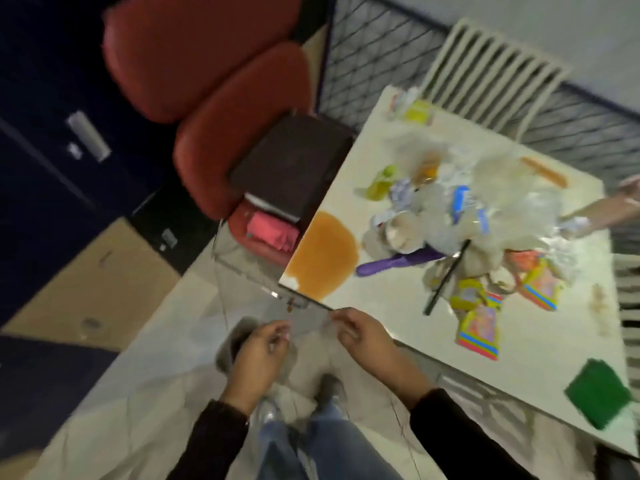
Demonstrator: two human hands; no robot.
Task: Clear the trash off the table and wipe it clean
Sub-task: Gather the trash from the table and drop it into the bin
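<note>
Nearest: left hand (258,351) and right hand (363,337), fingers curled, pinching a thin clear plastic bag (249,271) by its rim. Likely opening it for trash. Beyond, on the white square table (391,317): mixed litter heap (450,216), orange puddle (322,258). Next: spread mouth wide.

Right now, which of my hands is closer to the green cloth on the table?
Right. Your right hand holds the clear bag just off the edge of the table, to the left of the green cloth. Your left hand holds the bag even farther left.
</note>
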